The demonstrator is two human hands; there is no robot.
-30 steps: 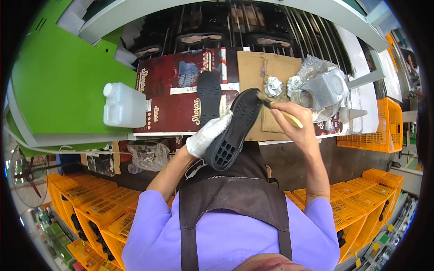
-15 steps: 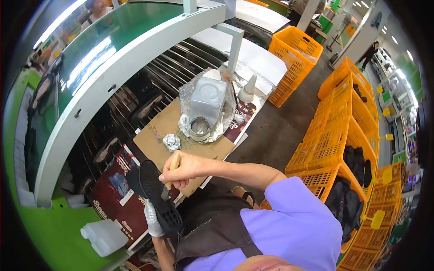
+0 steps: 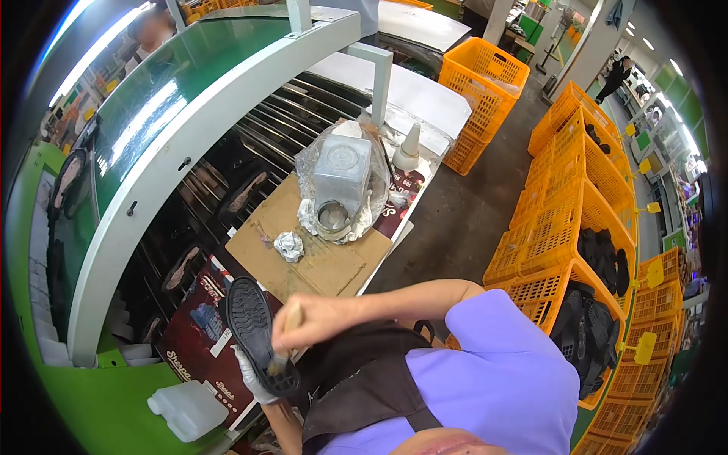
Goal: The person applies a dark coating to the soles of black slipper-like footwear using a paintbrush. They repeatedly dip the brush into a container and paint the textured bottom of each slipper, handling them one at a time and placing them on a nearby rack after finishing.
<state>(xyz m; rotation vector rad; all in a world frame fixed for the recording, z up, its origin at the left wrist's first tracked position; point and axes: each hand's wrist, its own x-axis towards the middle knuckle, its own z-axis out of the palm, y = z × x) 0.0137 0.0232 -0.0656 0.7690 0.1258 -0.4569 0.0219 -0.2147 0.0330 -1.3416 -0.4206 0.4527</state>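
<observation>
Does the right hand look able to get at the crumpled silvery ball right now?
Probably yes: the crumpled silvery ball lies on the cardboard just beyond the right hand, with nothing visible standing between them. The brush in its grip would likely hamper picking the ball up, though.

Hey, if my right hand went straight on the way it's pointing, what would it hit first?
Probably the black shoe sole, just left of your right hand in the picture; the gap's depth is hard to judge.
</observation>
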